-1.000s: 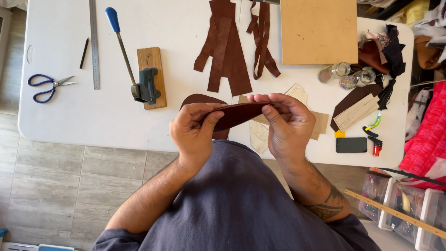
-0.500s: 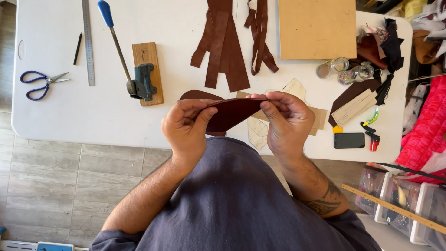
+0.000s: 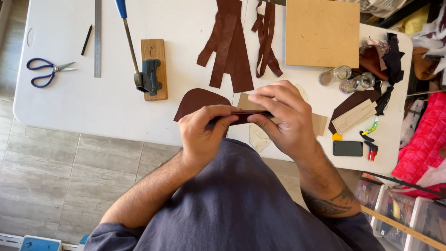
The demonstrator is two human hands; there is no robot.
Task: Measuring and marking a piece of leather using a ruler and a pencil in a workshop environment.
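1. Both hands now sit lower and closer together, and the leather piece (image 3: 241,114), earlier showing its broad face, is turned edge-on above the table (image 3: 93,107) edge.
2. Left hand (image 3: 202,135) and right hand (image 3: 283,121) each pinch an end; a slack pinch could let it spring open.
3. Hard squeezing may crease it permanently.
4. Dropped, it could land on the templates (image 3: 260,137).

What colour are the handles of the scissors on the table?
Blue, seen in the head view: the scissors lie at the table's left end.
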